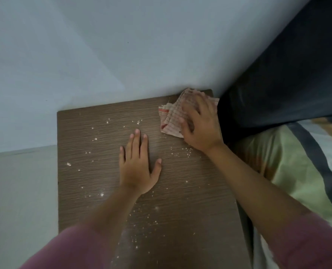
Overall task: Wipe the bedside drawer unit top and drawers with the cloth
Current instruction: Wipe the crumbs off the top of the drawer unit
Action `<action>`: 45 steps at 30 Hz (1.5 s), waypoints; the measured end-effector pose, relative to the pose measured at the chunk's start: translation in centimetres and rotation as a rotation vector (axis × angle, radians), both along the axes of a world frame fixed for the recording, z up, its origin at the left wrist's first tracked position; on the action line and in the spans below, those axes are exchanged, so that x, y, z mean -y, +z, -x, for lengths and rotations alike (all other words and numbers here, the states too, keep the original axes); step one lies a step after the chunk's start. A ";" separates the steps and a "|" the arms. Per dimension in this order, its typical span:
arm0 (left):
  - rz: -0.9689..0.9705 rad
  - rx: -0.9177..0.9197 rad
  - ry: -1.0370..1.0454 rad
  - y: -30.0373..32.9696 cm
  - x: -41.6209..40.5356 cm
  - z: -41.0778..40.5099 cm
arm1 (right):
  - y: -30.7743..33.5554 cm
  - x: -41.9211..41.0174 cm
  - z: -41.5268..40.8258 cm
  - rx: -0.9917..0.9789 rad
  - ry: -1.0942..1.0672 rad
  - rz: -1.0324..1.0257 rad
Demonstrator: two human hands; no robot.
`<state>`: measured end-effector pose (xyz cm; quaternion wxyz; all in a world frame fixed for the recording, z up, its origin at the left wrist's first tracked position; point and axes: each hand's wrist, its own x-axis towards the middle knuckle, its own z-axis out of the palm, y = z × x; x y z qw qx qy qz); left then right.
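Note:
The brown wood-grain top of the bedside drawer unit (95, 133) fills the middle of the view, sprinkled with white crumbs and dust. A crumpled checked cloth with red stripes (171, 115) lies at the top's far right corner. My right hand (198, 125) lies on the cloth with its fingers curled over it. My left hand (138, 164) rests flat on the middle of the top, fingers straight. The drawers are out of view.
A pale wall (122, 45) stands right behind the unit. A dark headboard (287, 74) and a bed with a light green sheet and pillow (289, 162) border the right side. Pale floor (19, 191) lies to the left.

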<state>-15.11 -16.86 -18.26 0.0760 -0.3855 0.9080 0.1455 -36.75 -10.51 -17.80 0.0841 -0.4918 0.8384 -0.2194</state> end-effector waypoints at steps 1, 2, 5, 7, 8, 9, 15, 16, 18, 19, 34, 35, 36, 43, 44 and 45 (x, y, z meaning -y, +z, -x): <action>-0.001 0.004 -0.001 0.0 0.0 0.0 | 0.0 0.1 0.6 -0.010 0.049 0.007; -0.002 0.006 -0.002 0.1 0.0 0.0 | -0.1 0.2 1.2 -0.013 0.105 0.004; -0.008 0.012 0.000 0.1 0.0 0.0 | -0.6 0.3 2.1 -0.025 0.209 -0.098; -0.011 0.013 0.002 0.0 0.0 0.0 | -0.7 0.3 2.0 -0.039 0.206 -0.160; -0.012 0.013 0.002 0.0 0.0 0.0 | -0.7 0.3 2.0 -0.044 0.201 -0.184; -0.011 0.012 0.002 -0.1 0.0 0.0 | -0.7 0.2 1.9 -0.048 0.198 -0.208; -0.007 -0.014 0.009 -0.2 -0.1 -0.1 | -0.9 -0.6 0.9 -0.024 0.155 -0.218; -0.006 -0.022 0.009 -0.2 -0.1 0.0 | -1.0 -0.9 0.6 -0.016 0.150 -0.214; 0.003 -0.038 0.002 -0.2 -0.1 0.0 | -1.2 -1.6 0.0 -0.022 0.141 -0.208; 0.013 -0.047 -0.002 -0.3 -0.1 0.0 | -1.3 -2.1 -0.4 -0.030 0.137 -0.208; -0.128 -0.200 -0.011 3.3 -7.5 -5.1 | -0.8 -14.7 -11.3 0.035 0.019 -0.232; -0.134 -0.227 -0.011 3.4 -9.8 -6.8 | -0.9 -15.7 -12.1 0.030 0.010 -0.231; -0.129 -0.237 -0.017 3.2 -11.9 -8.5 | -0.9 -16.7 -13.0 0.022 0.003 -0.230; -0.062 -0.125 -0.024 0.7 -19.3 -16.2 | -0.9 -22.4 -17.5 0.036 -0.037 -0.224; -0.043 -0.121 -0.026 0.5 -19.5 -16.3 | -1.0 -23.1 -18.0 0.037 -0.045 -0.206; -0.026 -0.117 -0.020 0.2 -19.6 -16.3 | -1.1 -23.7 -18.5 0.032 -0.054 -0.187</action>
